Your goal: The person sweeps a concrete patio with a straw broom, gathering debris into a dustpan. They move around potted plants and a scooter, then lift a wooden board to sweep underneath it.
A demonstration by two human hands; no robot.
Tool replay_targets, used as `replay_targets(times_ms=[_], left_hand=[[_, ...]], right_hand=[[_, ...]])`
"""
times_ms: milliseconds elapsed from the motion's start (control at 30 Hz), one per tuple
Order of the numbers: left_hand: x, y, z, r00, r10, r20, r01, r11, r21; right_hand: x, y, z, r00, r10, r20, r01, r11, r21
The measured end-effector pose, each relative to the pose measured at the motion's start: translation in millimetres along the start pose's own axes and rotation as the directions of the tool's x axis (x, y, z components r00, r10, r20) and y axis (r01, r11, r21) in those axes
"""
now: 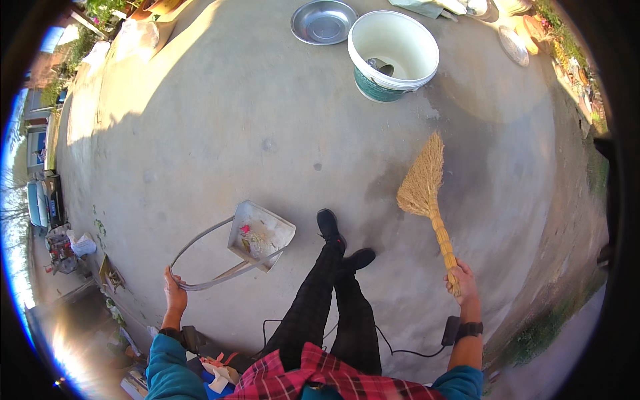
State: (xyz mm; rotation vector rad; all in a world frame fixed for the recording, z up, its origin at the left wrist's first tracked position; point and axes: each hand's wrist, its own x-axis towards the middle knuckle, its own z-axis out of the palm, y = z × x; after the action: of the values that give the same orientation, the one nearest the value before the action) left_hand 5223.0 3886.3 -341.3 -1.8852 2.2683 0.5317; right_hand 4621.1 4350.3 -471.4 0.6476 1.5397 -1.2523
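My left hand (175,292) grips the long looped handle of a metal dustpan (270,227), which hangs to the left of my feet. Inside the pan lie a pink bit, perhaps a petal, and some dry plant scraps (257,241). In my right hand (463,282) is the bound handle of a straw hand broom (425,180). Its bristles fan out forward, away from me, to the right of my black shoes (330,225). Broom and dustpan are well apart.
A white and green plastic bucket (377,90) with a dark object inside stands ahead, beside a metal basin (324,22). Flower pots (535,32) line the far right. A black cable (415,354) runs from my right wrist behind my legs. A vehicle (40,202) is at far left.
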Motion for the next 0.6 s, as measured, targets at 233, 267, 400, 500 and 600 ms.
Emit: replay_targets(times_ms=[233,267,400,500,600], left_hand=[[-4.0,5.4,-3.0,0.998,-0.056,0.042,0.059,0.995,-0.077],[-2.8,5.0,-6.6,0.997,-0.071,0.033,0.073,0.994,-0.079],[-12.2,0.3,-5.5,0.988,-0.140,0.063,0.147,0.981,-0.129],[-19.4,-3.1,1.8,0.990,-0.138,0.038,0.142,0.980,-0.138],[-28.5,-1.7,11.5,0.972,-0.233,0.024,0.233,0.955,-0.182]], right_hand=[[-56.5,-11.3,120.6,0.934,0.129,0.334,-0.092,0.988,-0.123],[-51.5,-16.8,153.2,0.908,0.151,0.390,-0.089,0.981,-0.174],[-14.6,-17.2,286.5,0.776,0.263,0.573,-0.071,0.940,-0.334],[13.9,-15.3,390.8,0.700,0.363,0.615,0.040,0.840,-0.542],[42.1,-14.0,476.0,0.787,0.265,0.557,0.341,0.566,-0.751]])
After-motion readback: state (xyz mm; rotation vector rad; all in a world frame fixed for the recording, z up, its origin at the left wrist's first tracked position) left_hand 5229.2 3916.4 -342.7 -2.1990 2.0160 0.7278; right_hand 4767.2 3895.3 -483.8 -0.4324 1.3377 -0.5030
